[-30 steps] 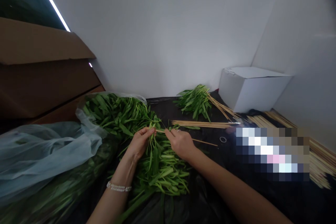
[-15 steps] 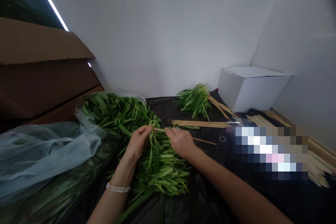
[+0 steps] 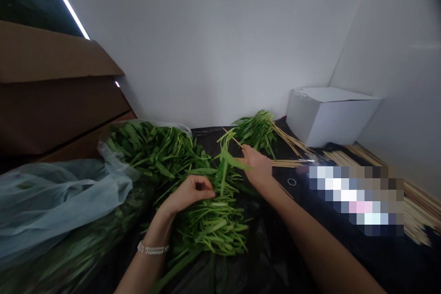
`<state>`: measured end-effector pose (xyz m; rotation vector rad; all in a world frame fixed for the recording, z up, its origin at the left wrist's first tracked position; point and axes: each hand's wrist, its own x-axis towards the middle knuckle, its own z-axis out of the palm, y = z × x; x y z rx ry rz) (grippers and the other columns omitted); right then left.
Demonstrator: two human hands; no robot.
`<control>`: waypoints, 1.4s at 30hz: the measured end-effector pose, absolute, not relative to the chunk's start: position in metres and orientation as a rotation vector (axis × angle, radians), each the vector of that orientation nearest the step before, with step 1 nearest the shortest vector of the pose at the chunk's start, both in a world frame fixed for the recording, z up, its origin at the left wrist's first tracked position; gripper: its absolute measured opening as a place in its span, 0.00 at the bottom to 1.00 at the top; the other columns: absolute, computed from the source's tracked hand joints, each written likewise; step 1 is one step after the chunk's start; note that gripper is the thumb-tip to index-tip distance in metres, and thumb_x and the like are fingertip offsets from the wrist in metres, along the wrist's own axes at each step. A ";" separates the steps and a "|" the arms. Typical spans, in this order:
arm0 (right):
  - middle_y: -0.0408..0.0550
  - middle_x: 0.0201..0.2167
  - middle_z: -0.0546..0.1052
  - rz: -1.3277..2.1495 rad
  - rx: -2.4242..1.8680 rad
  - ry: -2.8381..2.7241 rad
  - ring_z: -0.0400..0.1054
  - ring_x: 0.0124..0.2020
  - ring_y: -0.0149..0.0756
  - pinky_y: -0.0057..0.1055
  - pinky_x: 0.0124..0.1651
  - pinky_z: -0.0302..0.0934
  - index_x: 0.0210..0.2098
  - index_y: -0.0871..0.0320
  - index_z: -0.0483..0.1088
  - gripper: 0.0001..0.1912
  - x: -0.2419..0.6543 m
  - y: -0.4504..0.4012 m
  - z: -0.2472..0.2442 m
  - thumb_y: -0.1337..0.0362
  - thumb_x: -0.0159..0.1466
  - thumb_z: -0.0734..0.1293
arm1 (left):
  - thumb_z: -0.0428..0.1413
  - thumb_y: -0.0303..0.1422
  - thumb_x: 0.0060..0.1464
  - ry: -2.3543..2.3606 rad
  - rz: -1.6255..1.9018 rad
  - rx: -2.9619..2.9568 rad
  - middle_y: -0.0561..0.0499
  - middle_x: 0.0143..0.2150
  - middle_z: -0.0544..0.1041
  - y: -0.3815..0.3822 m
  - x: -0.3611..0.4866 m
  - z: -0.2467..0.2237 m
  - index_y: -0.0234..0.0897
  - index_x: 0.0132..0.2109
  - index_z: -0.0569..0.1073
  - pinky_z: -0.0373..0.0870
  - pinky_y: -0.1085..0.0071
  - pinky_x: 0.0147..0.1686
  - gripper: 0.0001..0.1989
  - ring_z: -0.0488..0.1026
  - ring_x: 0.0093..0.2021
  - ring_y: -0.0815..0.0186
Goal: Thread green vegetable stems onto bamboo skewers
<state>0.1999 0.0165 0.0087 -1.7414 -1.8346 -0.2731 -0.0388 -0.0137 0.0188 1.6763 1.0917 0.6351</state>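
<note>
My right hand (image 3: 257, 165) is closed round a thin wooden skewer (image 3: 232, 137), whose tip points up and left. A green leafy stem (image 3: 225, 158) hangs from the skewer near its tip. Lower and to the left, my left hand (image 3: 193, 191) has its thumb and fingertips curled together above a pile of cut green stems (image 3: 220, 225); whether it pinches a stem is too small to tell. Behind my right hand lies a row of loose skewers (image 3: 285, 163). A bunch of greens on skewers (image 3: 257, 131) rests near the wall.
An open plastic bag (image 3: 69, 197) with leafy greens (image 3: 155, 147) is on the left, below a cardboard box (image 3: 51, 55). A white box (image 3: 330, 115) stands back right. Many skewers (image 3: 420, 206), a ring (image 3: 291, 182) and a blurred-out patch are at the right.
My right hand has moved right and up with the skewer and the stem on it. My left hand has let go of the stem and dropped lower, over the pile.
</note>
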 end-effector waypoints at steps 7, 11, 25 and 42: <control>0.50 0.39 0.78 -0.254 -1.696 -1.918 0.72 0.35 0.34 0.27 0.31 0.52 0.52 0.55 0.68 0.17 0.194 0.012 0.007 0.65 0.71 0.53 | 0.66 0.35 0.40 1.092 0.368 1.964 0.55 0.27 0.71 -0.016 -0.036 0.012 0.35 0.30 0.78 0.60 0.74 0.29 0.09 0.64 0.29 0.70; 0.50 0.37 0.78 -0.221 -1.652 -1.896 0.72 0.35 0.34 0.26 0.31 0.52 0.50 0.56 0.68 0.16 0.194 0.012 0.007 0.65 0.71 0.53 | 0.65 0.36 0.42 1.059 0.444 1.912 0.53 0.28 0.73 -0.015 -0.038 0.014 0.35 0.29 0.77 0.63 0.73 0.33 0.10 0.67 0.31 0.68; 0.52 0.41 0.77 -0.182 -1.401 -1.905 0.71 0.39 0.35 0.26 0.41 0.60 0.53 0.60 0.67 0.18 0.191 0.010 0.006 0.68 0.70 0.53 | 0.69 0.39 0.37 1.028 1.552 0.984 0.49 0.39 0.80 0.002 -0.051 0.021 0.37 0.30 0.73 0.69 0.71 0.40 0.16 0.75 0.42 0.62; 0.50 0.33 0.75 -0.440 -1.104 -2.350 0.68 0.29 0.34 0.29 0.31 0.54 0.56 0.60 0.67 0.21 0.174 -0.005 -0.006 0.70 0.65 0.57 | 0.71 0.39 0.34 0.924 1.587 0.913 0.52 0.31 0.80 0.003 -0.041 0.020 0.37 0.36 0.77 0.71 0.71 0.36 0.20 0.75 0.30 0.68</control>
